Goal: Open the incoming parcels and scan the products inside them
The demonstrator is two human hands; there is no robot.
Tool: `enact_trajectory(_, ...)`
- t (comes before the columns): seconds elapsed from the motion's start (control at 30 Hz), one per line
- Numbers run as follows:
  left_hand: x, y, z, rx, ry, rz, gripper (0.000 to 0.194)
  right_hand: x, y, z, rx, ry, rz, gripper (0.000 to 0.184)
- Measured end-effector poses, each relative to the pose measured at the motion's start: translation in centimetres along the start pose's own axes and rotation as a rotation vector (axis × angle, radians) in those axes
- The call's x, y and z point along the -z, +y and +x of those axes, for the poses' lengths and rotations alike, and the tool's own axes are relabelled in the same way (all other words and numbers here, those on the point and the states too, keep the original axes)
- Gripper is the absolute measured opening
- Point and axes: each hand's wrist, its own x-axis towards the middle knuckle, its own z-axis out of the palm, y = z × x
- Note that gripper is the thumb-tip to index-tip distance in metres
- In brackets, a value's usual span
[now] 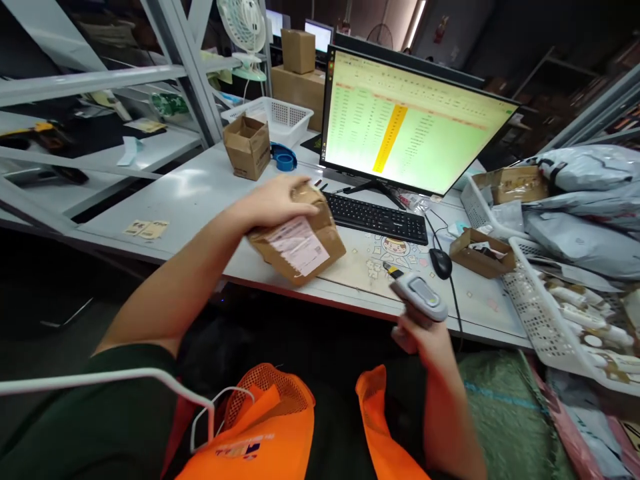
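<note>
My left hand grips a brown cardboard box from above and behind, tilted over the desk's front edge. A white printed label on the box faces me. In my right hand is a grey barcode scanner, wrapped by my fingers at the handle, its head pointing toward the desk and box. Just beyond the scanner's head shows a small yellow-and-black object, partly hidden. The scanner and the box are apart.
Behind the box stand a keyboard and a lit monitor. A mouse and a small open box lie to the right, beside a white basket of goods. An open carton and blue tape sit at back left.
</note>
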Motion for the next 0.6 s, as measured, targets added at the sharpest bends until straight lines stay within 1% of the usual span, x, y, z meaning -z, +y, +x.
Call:
enact_trajectory(0.07, 0.6, -4.4, -2.0, 0.034, 0.136, -0.161, 0.098, 5.7, 0.9, 1.6, -0.056, 0.280, -0.140, 0.052)
enact_trajectory(0.1, 0.6, -6.7, -3.0, 0.039, 0.205, -0.255, 0.102, 8.6, 1.2, 2.8, -0.088, 0.373, -0.172, 0.056)
enact_trajectory(0.17, -0.2, -11.0, -5.0, 0.039, 0.308, -0.408, 0.116, 14.1, 1.5, 6.0, -0.166, 0.451, -0.257, 0.056)
enact_trajectory(0.2, -0.9, -12.8, -6.0, 0.048, 0.352, -0.452, 0.123, 16.5, 1.5, 7.6, -0.186, 0.495, -0.347, 0.052)
enact_trajectory(0.23, -1.6, -14.2, -6.9, 0.058, 0.375, -0.479, 0.129, 18.4, 1.4, 9.0, -0.190, 0.542, -0.485, 0.048)
enact_trajectory(0.27, -2.3, -15.3, -7.8, 0.062, 0.396, -0.497, 0.135, 20.0, 1.2, 10.2, -0.198, 0.578, -0.627, 0.045)
enact_trajectory(0.3, -2.8, -16.0, -8.5, 0.052, 0.417, -0.504, 0.136, 20.9, 1.0, 11.1, -0.200, 0.612, -0.765, 0.044)
enact_trajectory(0.33, -3.3, -16.5, -9.2, 0.033, 0.438, -0.501, 0.131, 21.2, 0.6, 11.7, -0.193, 0.656, -0.897, 0.046)
enact_trajectory(0.37, -3.7, -16.7, -9.6, 0.021, 0.473, -0.497, 0.121, 20.9, 0.2, 12.1, -0.174, 0.712, -1.014, 0.050)
enact_trajectory(0.4, -4.0, -16.8, -9.9, 0.027, 0.523, -0.491, 0.104, 19.8, -0.2, 12.5, -0.135, 0.765, -1.106, 0.052)
enact_trajectory(0.43, -4.3, -16.9, -10.0, 0.053, 0.576, -0.475, 0.086, 18.1, -0.7, 13.0, -0.066, 0.776, -1.182, 0.053)
enact_trajectory(0.47, -4.6, -16.9, -9.9, 0.090, 0.633, -0.468, 0.071, 15.8, -1.1, 13.7, 0.021, 0.734, -1.254, 0.052)
enact_trajectory(0.5, -4.9, -17.0, -9.6, 0.120, 0.680, -0.476, 0.059, 13.1, -1.4, 14.7, 0.109, 0.636, -1.286, 0.050)
enact_trajectory(0.53, -5.3, -17.1, -9.2, 0.130, 0.715, -0.488, 0.051, 10.2, -1.7, 16.1, 0.207, 0.412, -1.284, 0.050)
enact_trajectory(0.57, -5.6, -17.2, -8.8, 0.109, 0.737, -0.468, 0.046, 7.3, -1.8, 17.7, 0.266, 0.283, -1.284, 0.047)
enact_trajectory(0.6, -5.9, -17.4, -8.5, 0.071, 0.741, -0.416, 0.043, 4.5, -1.8, 19.3, 0.305, 0.218, -1.288, 0.044)
